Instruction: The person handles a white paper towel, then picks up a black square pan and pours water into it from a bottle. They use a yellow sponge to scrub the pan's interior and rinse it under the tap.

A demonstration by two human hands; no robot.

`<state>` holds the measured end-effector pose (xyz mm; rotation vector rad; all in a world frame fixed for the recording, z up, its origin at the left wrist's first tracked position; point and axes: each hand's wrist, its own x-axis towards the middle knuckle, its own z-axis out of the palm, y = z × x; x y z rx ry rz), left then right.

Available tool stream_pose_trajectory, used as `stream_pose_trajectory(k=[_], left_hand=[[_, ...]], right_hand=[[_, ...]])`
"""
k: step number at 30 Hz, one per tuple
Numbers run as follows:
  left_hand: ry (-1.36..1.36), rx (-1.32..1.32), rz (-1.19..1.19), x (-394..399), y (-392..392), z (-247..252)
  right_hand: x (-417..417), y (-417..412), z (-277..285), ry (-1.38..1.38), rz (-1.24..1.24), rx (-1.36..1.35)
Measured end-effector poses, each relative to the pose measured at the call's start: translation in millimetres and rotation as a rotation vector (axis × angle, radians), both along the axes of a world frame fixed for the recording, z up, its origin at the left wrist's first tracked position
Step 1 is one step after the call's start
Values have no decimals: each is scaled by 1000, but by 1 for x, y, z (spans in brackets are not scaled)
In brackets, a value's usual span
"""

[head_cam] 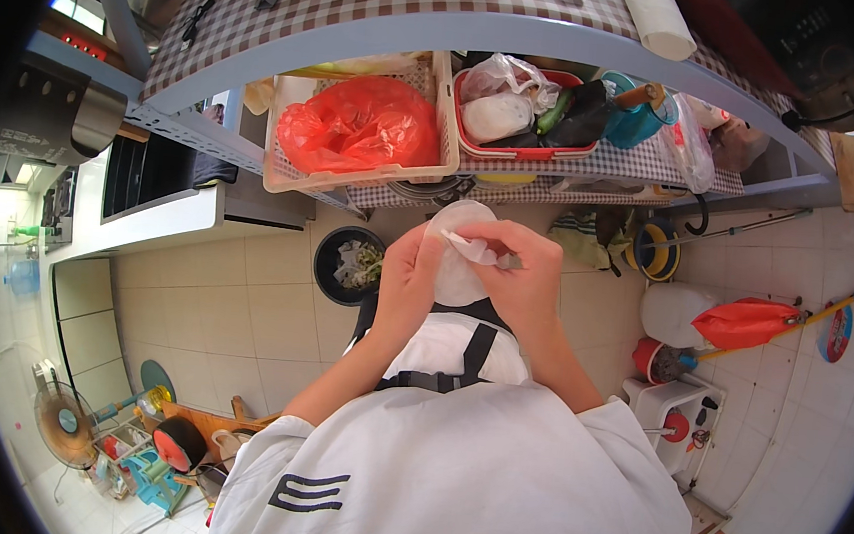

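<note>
Between my hands, in front of my body, is a thin, whitish, translucent round piece (457, 281), its material unclear. My left hand (413, 266) pinches its left side between thumb and fingers. With thumb and fingertips, my right hand (515, 263) grips a crumpled white, film-like bit (473, 249) over the upper part of the round piece. Whether that bit is joined to the round piece cannot be told. Beyond my hands stands a plastic basket (358, 180) holding a red plastic bag (363, 126).
A black bin (348, 264) with scraps stands on the floor left of my hands. The shelf's metal edge (415, 29) runs across ahead. A red-rimmed basket (526, 153) holds bags and a green vegetable. At right are a bucket (654, 251) and a white container (675, 314).
</note>
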<state>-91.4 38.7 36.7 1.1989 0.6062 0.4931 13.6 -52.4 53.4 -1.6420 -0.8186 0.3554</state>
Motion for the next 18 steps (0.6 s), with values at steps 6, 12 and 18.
stream_pose_trajectory(k=[6, 12, 18], left_hand=[[112, 100, -32, -3, 7, 7], [130, 222, -36, -3, 5, 13], [119, 190, -87, -5, 9, 12]], right_hand=[[1, 0, 3, 57, 111, -28], [4, -1, -4, 190, 163, -15], [7, -2, -1, 316, 176, -12]])
